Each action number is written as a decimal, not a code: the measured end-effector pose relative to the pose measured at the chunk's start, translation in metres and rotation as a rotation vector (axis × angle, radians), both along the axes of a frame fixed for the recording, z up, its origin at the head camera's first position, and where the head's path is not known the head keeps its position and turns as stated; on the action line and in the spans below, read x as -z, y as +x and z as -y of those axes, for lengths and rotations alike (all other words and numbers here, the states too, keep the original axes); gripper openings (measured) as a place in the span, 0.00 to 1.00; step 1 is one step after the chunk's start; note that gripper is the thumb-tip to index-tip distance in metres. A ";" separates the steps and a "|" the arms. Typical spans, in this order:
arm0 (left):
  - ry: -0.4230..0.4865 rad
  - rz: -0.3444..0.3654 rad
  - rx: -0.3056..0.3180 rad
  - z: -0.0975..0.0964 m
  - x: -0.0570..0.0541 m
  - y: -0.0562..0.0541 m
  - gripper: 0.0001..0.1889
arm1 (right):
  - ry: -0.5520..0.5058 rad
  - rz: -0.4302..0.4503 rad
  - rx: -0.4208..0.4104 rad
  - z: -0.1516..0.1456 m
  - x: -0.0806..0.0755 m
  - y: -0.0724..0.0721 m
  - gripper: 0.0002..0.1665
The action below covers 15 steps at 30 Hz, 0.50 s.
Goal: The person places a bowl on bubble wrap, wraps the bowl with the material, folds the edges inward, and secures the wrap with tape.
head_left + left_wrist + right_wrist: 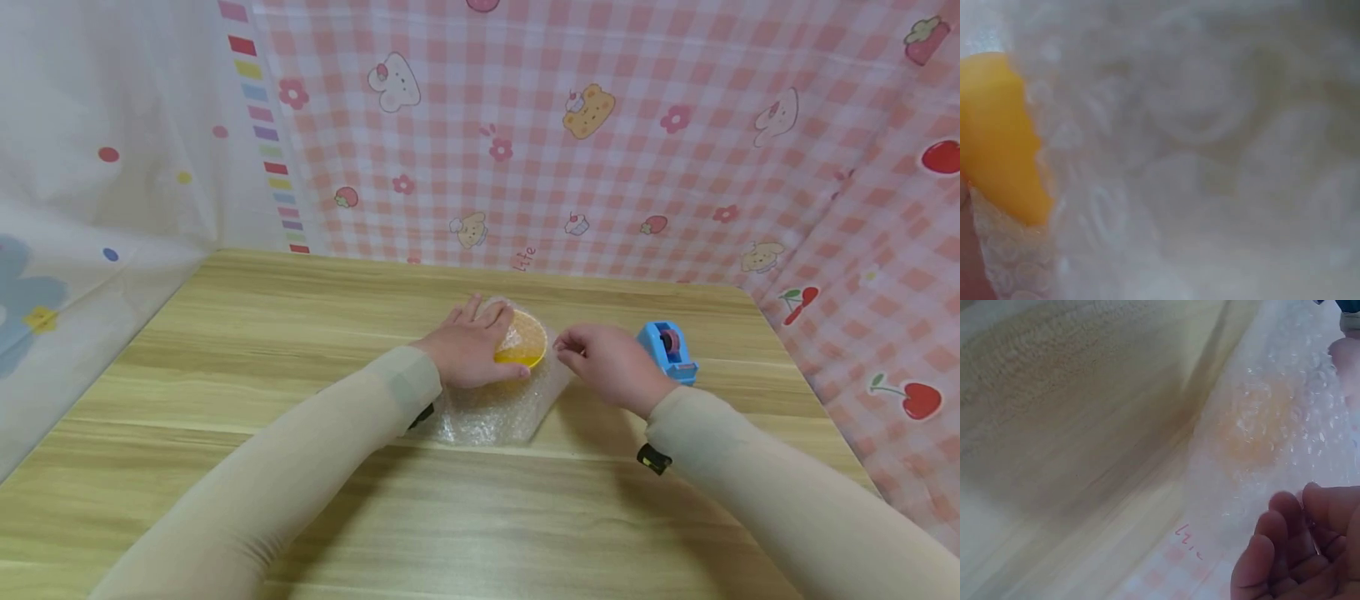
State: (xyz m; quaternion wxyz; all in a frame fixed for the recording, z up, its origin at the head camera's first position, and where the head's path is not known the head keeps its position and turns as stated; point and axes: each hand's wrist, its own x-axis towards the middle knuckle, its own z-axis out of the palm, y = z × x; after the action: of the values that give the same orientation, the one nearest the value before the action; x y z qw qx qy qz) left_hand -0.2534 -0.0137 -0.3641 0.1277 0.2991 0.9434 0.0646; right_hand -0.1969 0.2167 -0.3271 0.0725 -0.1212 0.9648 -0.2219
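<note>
In the head view, a yellow bowl-like thing (522,340) with a round rim sits partly covered by clear bubble wrap (480,421) on the wooden table. My left hand (474,343) lies over it with fingers spread, the thumb along the near side of the rim. At the wrap's right edge, my right hand (603,367) has its fingers curled, thumb and forefinger pinching at the sheet. The right wrist view shows those fingertips (1285,503) against the bubble wrap (1272,356). Up close in the left wrist view, wrap (1179,187) hides most of the yellow thing (997,137).
A blue tape dispenser (660,333) with a small roll stands on the table (450,517), just beyond my right hand. Pink checked cloth (525,167) hangs along the table's back and right sides. A pale cloth (112,100) hangs at the left.
</note>
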 end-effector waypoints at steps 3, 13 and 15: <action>0.006 0.004 0.004 0.000 -0.001 0.000 0.57 | 0.001 -0.023 -0.001 0.003 0.002 -0.003 0.10; 0.014 0.035 0.019 0.001 -0.005 0.002 0.58 | 0.059 -0.190 -0.047 0.015 0.009 -0.009 0.10; 0.023 0.052 0.020 0.001 -0.006 0.002 0.58 | 0.054 -0.210 -0.056 0.017 0.012 -0.012 0.10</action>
State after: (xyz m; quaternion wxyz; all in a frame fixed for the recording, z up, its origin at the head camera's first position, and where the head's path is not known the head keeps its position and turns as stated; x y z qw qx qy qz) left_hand -0.2514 -0.0143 -0.3579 0.1494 0.3081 0.9360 0.0821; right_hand -0.2090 0.1993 -0.3389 -0.0196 -0.1687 0.9689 -0.1800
